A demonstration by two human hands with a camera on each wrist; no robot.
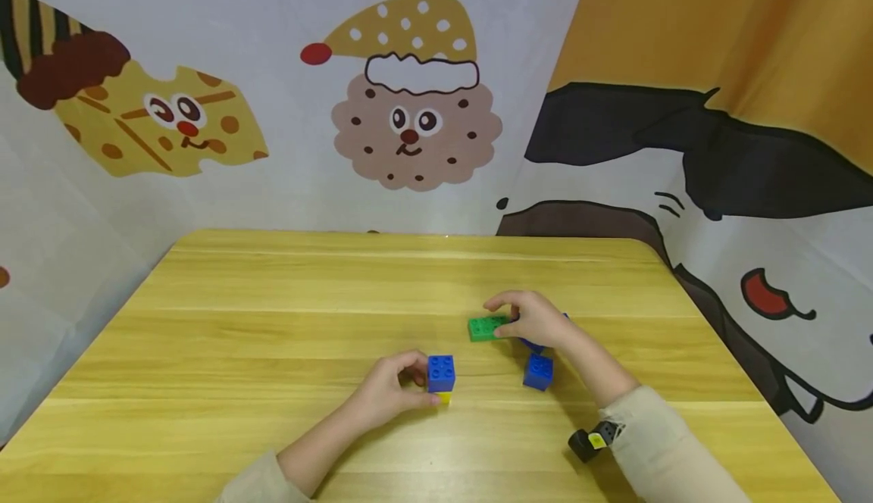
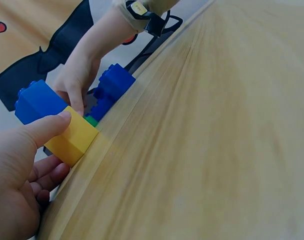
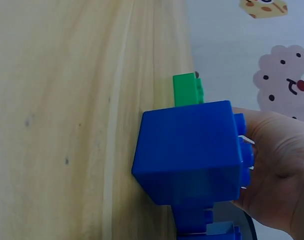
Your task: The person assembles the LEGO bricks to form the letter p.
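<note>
My left hand (image 1: pixel 392 389) holds a small stack by its sides. The stack is a blue building brick (image 1: pixel 441 373) on top of a yellow brick (image 2: pixel 74 136); the thumb lies against the yellow one. My right hand (image 1: pixel 535 320) arches over a green brick (image 1: pixel 486 329), its thumb at the near edge and the index finger raised behind. In the right wrist view, a large blue brick (image 3: pixel 189 150) hides those fingertips. Close to the right hand stands a separate blue brick (image 1: pixel 539 372). Another blue brick (image 1: pixel 532 346) is partly covered by the right hand.
The bricks stand on a wood-grain table (image 1: pixel 273 321). Behind it hangs a cloth (image 1: pixel 286 185) printed with cartoon figures. A black strapped device (image 1: pixel 592 441) sits at the right sleeve.
</note>
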